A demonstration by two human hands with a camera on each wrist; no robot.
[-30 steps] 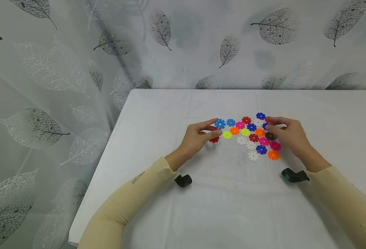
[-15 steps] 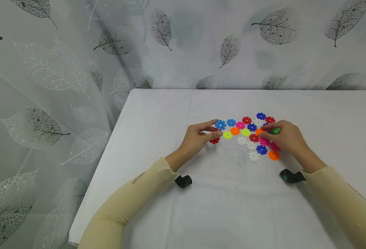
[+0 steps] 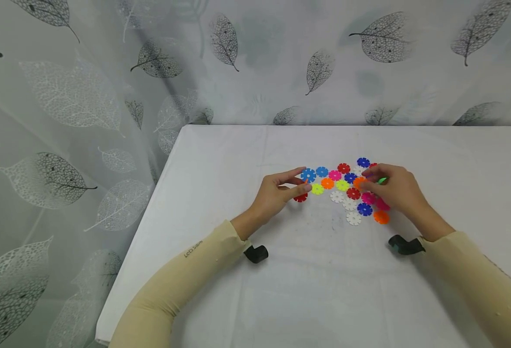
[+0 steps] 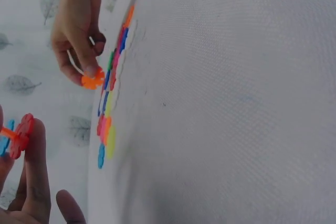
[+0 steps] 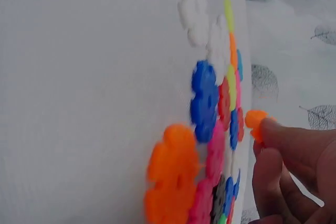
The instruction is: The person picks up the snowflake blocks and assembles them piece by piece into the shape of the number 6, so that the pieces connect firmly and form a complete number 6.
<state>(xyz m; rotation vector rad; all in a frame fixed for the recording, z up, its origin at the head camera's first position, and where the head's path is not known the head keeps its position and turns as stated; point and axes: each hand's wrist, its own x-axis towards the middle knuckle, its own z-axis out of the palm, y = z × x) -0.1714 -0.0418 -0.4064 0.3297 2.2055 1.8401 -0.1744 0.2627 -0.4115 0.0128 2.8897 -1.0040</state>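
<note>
My left hand (image 3: 277, 192) pinches a small cluster of plastic snowflake discs above the table. It shows a light blue disc (image 3: 308, 175), a red disc (image 4: 22, 136) and an orange disc (image 4: 8, 132) set edge-on between them. Between thumb and fingers, my right hand (image 3: 396, 188) pinches a loose orange snowflake disc (image 5: 255, 120), raised just over the other pieces. Beneath and around that hand lie several flat discs, among them a dark blue one (image 3: 365, 209), a red one (image 3: 353, 193) and a green one (image 3: 383, 181) partly covered by the fingers.
More discs are spread between the hands, including a yellow one (image 3: 317, 189), a pink one (image 3: 335, 175) and a white one (image 3: 353, 218). They rest on a white-covered table (image 3: 307, 290). A leaf-patterned curtain (image 3: 255, 63) hangs behind and to the left.
My right hand has moved left from the group's right end and picked up the orange disc from the table. The left hand stays nearly still with its joined discs.
</note>
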